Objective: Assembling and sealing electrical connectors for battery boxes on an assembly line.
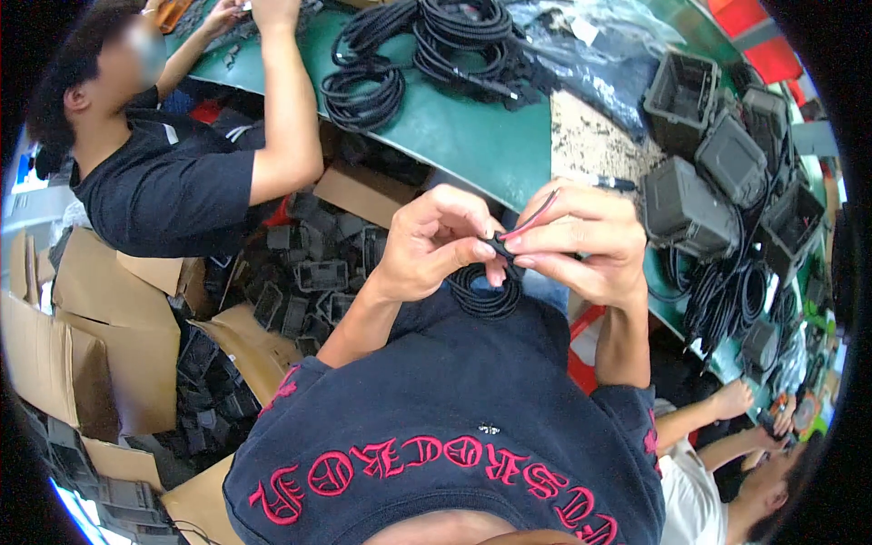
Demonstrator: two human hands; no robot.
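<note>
In front of my chest both hands meet at the end of a black cable (499,246). My left hand (431,241) is closed, its thumb and fingertips pinching the dark end from the left. From the other side my right hand (586,238) grips the same spot between thumb and fingers. A thin red and black wire pair (538,216) sticks up past my right fingertips. Below the hands hangs a coil of black cable (486,292), apparently the same cable. Fingers partly cover the exact joint.
Black cable coils (463,36) lie on the green table (472,159). Dark grey plastic boxes (690,204) and a black marker (607,182) are on the right. Cardboard boxes (118,354) and many grey housings (322,275) stand at left. One co-worker (173,173) works left, another (699,490) lower right.
</note>
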